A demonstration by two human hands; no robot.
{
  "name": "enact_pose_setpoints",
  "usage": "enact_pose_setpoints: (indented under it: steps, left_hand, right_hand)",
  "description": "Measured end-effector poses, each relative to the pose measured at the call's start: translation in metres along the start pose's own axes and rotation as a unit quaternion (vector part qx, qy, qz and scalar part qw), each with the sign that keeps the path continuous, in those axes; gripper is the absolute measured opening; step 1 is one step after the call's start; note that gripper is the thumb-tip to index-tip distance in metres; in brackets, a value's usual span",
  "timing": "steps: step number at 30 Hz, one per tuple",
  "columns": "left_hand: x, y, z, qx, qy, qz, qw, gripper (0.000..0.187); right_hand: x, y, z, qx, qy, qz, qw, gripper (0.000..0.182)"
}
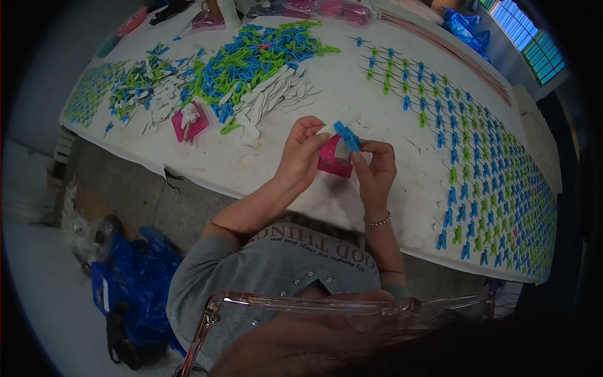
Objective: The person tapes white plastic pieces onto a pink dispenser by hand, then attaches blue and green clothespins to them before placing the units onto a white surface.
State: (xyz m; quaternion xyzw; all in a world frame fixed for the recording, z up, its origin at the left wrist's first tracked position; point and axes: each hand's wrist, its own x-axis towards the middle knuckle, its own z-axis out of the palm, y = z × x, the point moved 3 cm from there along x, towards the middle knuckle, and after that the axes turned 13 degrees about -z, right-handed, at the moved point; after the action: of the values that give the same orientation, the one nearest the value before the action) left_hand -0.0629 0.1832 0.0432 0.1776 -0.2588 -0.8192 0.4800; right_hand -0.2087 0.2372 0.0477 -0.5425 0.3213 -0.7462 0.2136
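Above a pink holder [335, 164] near the table's front edge, a blue clip [347, 136] is pinched between the thumb and fingers of my right hand [375, 166]. My left hand [303, 151] is closed beside the holder, thumb against fingertips, close to the clip's left side; what it grips is too small to make out. Behind my hands lie a heap of blue and green clips [251, 53] and a fan of white strips [276, 94]. A second pink holder [190, 120] with something white on it stands left of them.
Rows of blue and green clips on thin wires [477, 169] cover the table's right side. More clips [94, 94] lie at the far left. Plastic bags sit along the back. Blue plastic bags [141, 283] are on the floor at left.
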Motion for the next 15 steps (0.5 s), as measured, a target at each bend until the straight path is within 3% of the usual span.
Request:
enact_pose_setpoints:
  steps: [2,4,6,7,9,15]
  left_hand:
    - [0.0,0.0,-0.001,0.003,-0.012,-0.001,1.0,0.028]
    - [0.001,0.0,-0.001,0.012,-0.003,0.002,1.0,0.028]
    - [0.004,-0.001,-0.008,0.031,0.028,0.026,0.999,0.027]
    - [0.006,-0.003,-0.014,0.04,0.039,0.028,0.998,0.027]
    - [0.007,-0.006,-0.016,0.047,0.018,0.022,0.999,0.026]
    - [0.016,-0.01,-0.02,0.074,0.005,0.024,0.997,0.028]
  right_hand:
    - [-0.002,0.003,-0.002,-0.002,-0.012,0.052,0.999,0.023]
    - [0.005,-0.005,-0.002,-0.117,-0.063,-0.025,0.991,0.024]
    - [0.016,-0.028,-0.001,-0.349,-0.124,-0.204,0.906,0.026]
    - [0.018,-0.031,-0.004,-0.375,-0.106,-0.197,0.9,0.026]
    - [0.019,-0.038,-0.002,-0.438,-0.125,-0.286,0.843,0.026]
    - [0.021,-0.042,-0.008,-0.499,-0.142,-0.302,0.8,0.021]
